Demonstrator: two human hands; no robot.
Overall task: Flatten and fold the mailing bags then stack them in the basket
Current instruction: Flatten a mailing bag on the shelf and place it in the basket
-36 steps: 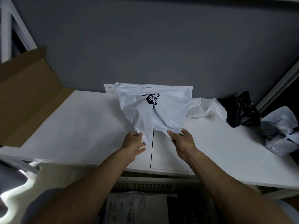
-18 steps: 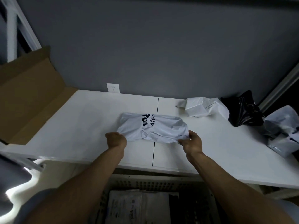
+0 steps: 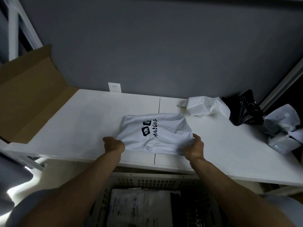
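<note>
Head view: at 6 o'clock a slotted plastic basket (image 3: pixel 147 181) holds flat stacked bags (image 3: pixel 131 208). On the tabletop (image 3: pixel 82 120) lies a smooth white printed bag (image 3: pixel 164 136), its near corners gripped by the left hand (image 3: pixel 114 144) and right hand (image 3: pixel 195 148). A crumpled white bag (image 3: pixel 203 105) and a glossy black bag (image 3: pixel 244 110) sit at 2 o'clock.

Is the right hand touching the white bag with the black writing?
Touching. In the head view the right hand grips the near right corner of the printed white mailing bag lying on the white table.

The white mailing bag (image 3: pixel 164 138), at 6 o'clock on the table (image 3: pixel 82 122), carries black letters, roughly "HAIGAI", beside 2 logo squares.
</note>
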